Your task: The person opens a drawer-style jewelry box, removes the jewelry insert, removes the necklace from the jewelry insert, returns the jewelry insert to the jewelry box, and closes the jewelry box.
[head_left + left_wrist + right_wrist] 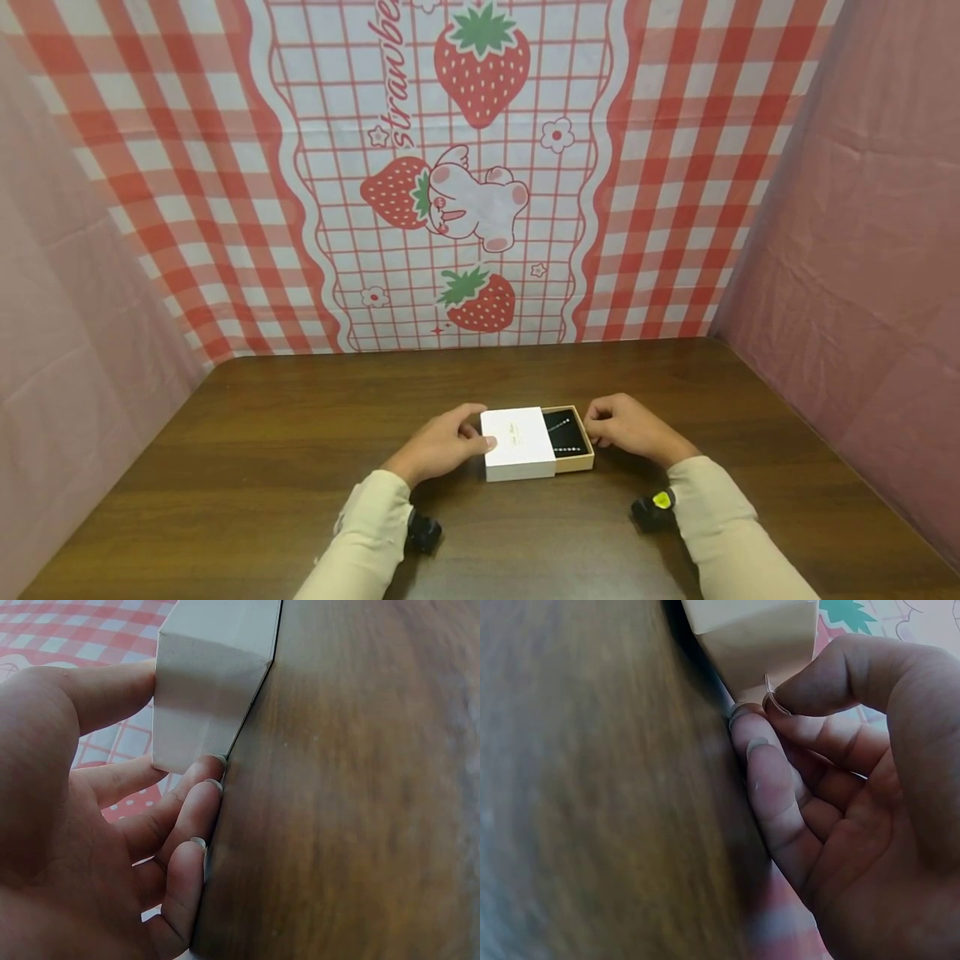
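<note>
A white jewelry box sleeve [514,442] with small gold lettering lies flat on the table. Out of its right side sticks a tan inner tray [583,461], partly slid out. On the black lining in the tray lies a silvery chain [567,449] of small beads or stones; the rest is hidden under the sleeve. My left hand [442,442] grips the sleeve's left end between thumb and fingers. With curled fingers, my right hand [626,427] pinches at the tray's right end, where a thin pale strip [766,679] shows by the thumb tip.
The brown wooden table [300,417] extends around the box. Behind it hangs a red-and-white checked cloth [660,167] with strawberries, and pink cloths [862,250] hang at both sides. Black cameras [424,533] are strapped at both wrists.
</note>
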A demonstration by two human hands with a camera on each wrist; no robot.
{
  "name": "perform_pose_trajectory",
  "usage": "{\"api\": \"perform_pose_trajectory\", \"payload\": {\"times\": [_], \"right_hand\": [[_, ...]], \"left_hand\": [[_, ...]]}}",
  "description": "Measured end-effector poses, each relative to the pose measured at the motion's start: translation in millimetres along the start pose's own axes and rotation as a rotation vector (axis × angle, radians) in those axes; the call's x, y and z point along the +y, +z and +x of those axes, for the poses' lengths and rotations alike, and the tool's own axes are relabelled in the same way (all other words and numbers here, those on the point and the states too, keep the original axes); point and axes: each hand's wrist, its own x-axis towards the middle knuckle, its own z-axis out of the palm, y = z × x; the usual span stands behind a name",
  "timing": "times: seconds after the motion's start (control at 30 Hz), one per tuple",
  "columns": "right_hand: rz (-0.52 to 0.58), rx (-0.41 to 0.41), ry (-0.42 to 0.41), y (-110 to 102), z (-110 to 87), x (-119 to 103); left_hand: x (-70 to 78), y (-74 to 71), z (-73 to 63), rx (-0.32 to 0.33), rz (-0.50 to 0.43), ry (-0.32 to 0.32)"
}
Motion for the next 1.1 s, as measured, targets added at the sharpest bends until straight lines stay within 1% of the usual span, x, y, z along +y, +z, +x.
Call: {"api": "perform_pose_trajectory", "payload": {"times": [0.37, 0.63, 0.83, 1.1], "right_hand": [[0.016, -0.008, 0.03, -2.5, -0.9, 2.5], [0.027, -0.008, 0.037, -2.6, -1.8, 1.9], [0.025, -0.005, 0.049, -2.5, -1.6, 2.7], [0.003, 0.005, 0.039, -1.9, -1.0, 3.5]], "left_hand": [[0.5, -0.1, -0.5, 0.004, 0.003, 0.005], [-0.2, 0.6, -0.3, 0.003, 0.003, 0.006], [-0.9, 1.1, 0.0, 0.002, 0.007, 0.007], [-1.0, 1.1, 0.5, -0.001, 0.009, 0.002]]}}
